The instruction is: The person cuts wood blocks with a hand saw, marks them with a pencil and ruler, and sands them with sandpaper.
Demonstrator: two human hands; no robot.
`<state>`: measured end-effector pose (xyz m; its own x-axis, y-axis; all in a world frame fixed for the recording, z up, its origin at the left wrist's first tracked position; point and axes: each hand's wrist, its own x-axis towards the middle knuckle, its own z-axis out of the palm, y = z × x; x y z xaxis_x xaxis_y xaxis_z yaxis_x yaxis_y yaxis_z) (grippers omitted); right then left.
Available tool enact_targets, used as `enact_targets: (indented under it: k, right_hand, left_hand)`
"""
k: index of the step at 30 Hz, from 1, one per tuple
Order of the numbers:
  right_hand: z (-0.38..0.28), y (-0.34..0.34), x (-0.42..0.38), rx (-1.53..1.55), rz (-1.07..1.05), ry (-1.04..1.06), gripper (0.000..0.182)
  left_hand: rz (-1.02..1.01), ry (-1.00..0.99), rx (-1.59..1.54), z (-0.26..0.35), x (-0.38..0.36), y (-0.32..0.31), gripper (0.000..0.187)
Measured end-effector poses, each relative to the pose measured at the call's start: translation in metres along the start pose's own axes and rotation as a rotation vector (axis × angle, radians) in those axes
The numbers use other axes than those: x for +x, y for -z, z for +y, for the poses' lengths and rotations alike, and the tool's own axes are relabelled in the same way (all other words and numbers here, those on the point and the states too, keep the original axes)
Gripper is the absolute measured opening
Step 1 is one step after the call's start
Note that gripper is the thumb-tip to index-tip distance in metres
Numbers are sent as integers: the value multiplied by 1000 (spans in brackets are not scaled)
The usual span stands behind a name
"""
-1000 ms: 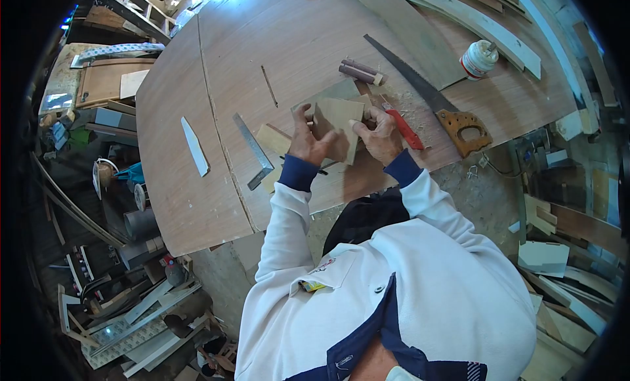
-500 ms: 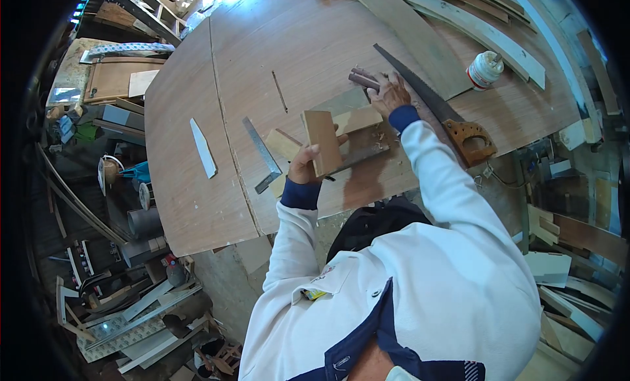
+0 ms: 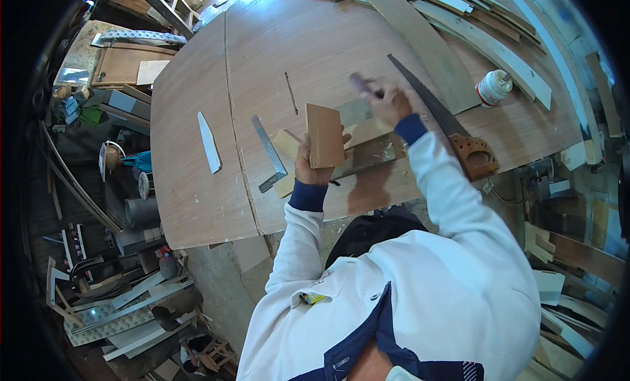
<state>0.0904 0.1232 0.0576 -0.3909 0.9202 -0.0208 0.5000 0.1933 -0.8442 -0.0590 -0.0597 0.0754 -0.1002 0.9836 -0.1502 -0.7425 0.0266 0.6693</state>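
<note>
My left hand [image 3: 314, 173] grips a small rectangular wooden board [image 3: 325, 137], held tilted up with its broad face toward me. Fingers wrap round its right edge and the thumb lies along its left. Over the far part of the work, my right hand [image 3: 392, 105] is closed round a short dark brown block [image 3: 359, 84], blurred by motion. Below the hands, light wooden pieces [image 3: 369, 130] lie beside a darker piece [image 3: 371, 154] with shavings on it. A try square [image 3: 269, 145] rests just left of the board, partly over another light wood piece [image 3: 287, 143].
A handsaw [image 3: 436, 108] lies to the right, its wooden handle near the table edge. Behind it are a white bottle [image 3: 493, 87] and long planks [image 3: 420, 43]. A pale tapered strip [image 3: 209, 143] and a thin dark rod [image 3: 291, 93] lie on the wooden table [image 3: 187, 204].
The board in my left hand has turned to show more of its broad face. My right hand has lifted the dark brown block and swings it, blurred. The whole view has shifted slightly.
</note>
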Motion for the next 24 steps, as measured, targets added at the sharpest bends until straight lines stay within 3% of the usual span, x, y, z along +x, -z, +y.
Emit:
enact_targets:
  k: [2, 6, 8, 9, 11, 12, 13, 15, 17, 19, 23, 24]
  right_hand:
    - [-23, -8, -39, 224, -51, -5, 42]
    - [-40, -32, -59, 315, 65, -123, 40]
    - [-40, -45, -65, 229, 336, 161, 36]
    - [-38, -40, -64, 223, 342, 154, 36]
    - [-36, -30, -60, 419, 292, -49, 30]
    - [-41, -22, -55, 360, 279, -76, 27]
    - [-46, -19, -57, 363, 297, -71, 27]
    - [-57, -16, -79, 188, 389, 175, 26]
    - [-50, -17, -71, 193, 407, 154, 27]
    - [-48, -11, -58, 259, 350, -63, 28]
    - [-46, -13, -70, 113, 511, 278, 27]
    - [-30, -12, -59, 155, 480, 142, 28]
  left_hand:
    - [85, -52, 51, -5, 9, -1, 70]
    - [118, -23, 149, -21, 23, -6, 59]
    - [238, -130, 173, -26, 35, 5, 56]
    - [233, -121, 170, -26, 34, 2, 56]
    - [48, 34, 91, -24, 25, -4, 55]
    - [82, 63, 257, -23, 22, -14, 55]
    - [65, 63, 265, -24, 30, -15, 55]
    - [158, -75, 76, -31, 34, -21, 55]
    - [132, -59, 66, -25, 24, -28, 53]
    - [51, 78, 265, -19, 17, -24, 55]
    - [49, -91, 206, -16, 25, -26, 62]
    - [-76, -51, 182, -8, 20, -36, 69]
